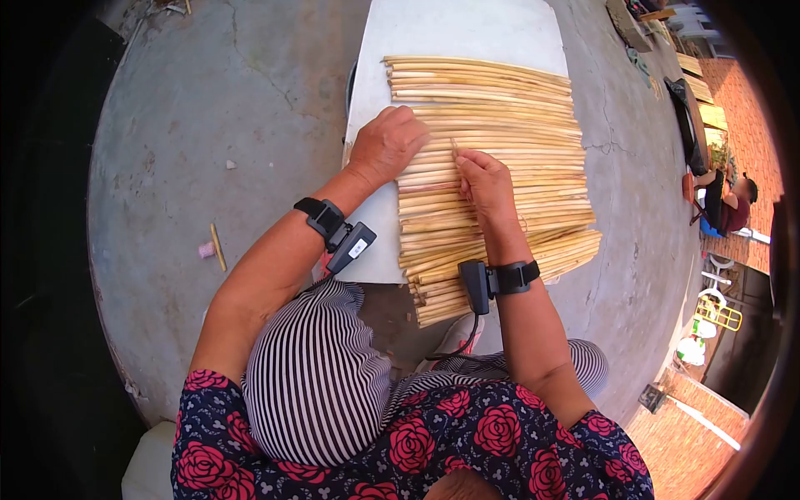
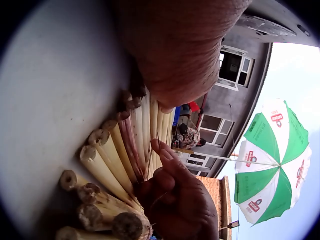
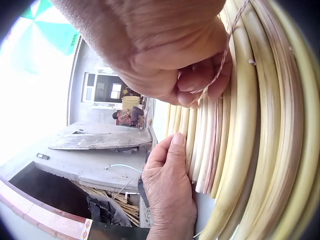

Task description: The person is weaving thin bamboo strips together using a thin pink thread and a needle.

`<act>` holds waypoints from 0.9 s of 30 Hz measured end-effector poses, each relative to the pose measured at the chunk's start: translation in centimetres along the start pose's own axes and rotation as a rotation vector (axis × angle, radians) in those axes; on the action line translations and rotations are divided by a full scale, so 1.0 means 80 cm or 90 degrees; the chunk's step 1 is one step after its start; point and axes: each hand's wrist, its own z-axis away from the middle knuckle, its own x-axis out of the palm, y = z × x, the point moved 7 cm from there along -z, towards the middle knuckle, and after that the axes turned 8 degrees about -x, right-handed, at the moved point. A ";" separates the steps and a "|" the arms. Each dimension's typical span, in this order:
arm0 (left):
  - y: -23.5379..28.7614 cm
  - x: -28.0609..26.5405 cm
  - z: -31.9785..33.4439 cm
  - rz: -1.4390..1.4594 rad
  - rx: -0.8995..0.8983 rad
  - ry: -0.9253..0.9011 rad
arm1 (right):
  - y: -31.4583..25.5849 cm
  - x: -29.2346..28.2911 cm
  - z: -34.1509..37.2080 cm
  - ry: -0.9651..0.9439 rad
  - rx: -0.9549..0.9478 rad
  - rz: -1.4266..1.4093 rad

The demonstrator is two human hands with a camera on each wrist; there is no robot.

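Pale yellow plant stalks (image 1: 492, 158) lie side by side in a row on a white board (image 1: 467, 25). At their left ends my left hand (image 1: 387, 142) holds several stalks, its thumb (image 3: 176, 150) lying on top in the right wrist view. My right hand (image 1: 487, 183) is bent over the middle of the row, thumb and forefinger together, with a thin tip standing up beside them. Twisted pinkish twine (image 3: 222, 62) runs through the curled fingers of my right hand. Cut, round stalk ends (image 2: 127, 225) show in the left wrist view.
A loose stalk piece (image 1: 218, 247) and a small pink item (image 1: 206, 250) lie on the concrete floor (image 1: 208, 108) at left. Another person (image 1: 733, 204) sits at the far right. A green and white umbrella (image 2: 275, 165) stands in the yard.
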 end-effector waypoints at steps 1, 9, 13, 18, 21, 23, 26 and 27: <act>0.000 0.000 0.001 0.001 0.004 0.003 | 0.004 0.000 -0.001 0.009 -0.001 0.012; 0.000 0.002 0.004 -0.023 -0.004 0.002 | 0.009 0.005 0.001 0.082 -0.107 0.235; 0.007 -0.004 0.003 -0.059 0.012 0.008 | 0.012 0.000 0.003 0.071 -0.109 0.246; 0.024 -0.002 -0.010 -0.126 0.054 -0.033 | 0.010 0.003 0.002 0.059 -0.113 0.208; 0.029 -0.001 -0.012 -0.157 0.116 -0.040 | 0.005 0.003 0.010 0.059 -0.117 0.167; 0.030 0.000 -0.011 -0.156 0.151 -0.039 | 0.002 0.002 0.015 0.059 -0.131 0.171; 0.028 0.002 -0.013 -0.138 0.168 -0.051 | 0.005 0.002 0.014 0.075 -0.157 0.166; 0.028 0.001 -0.015 -0.136 0.167 -0.057 | 0.007 0.002 0.014 0.083 -0.165 0.163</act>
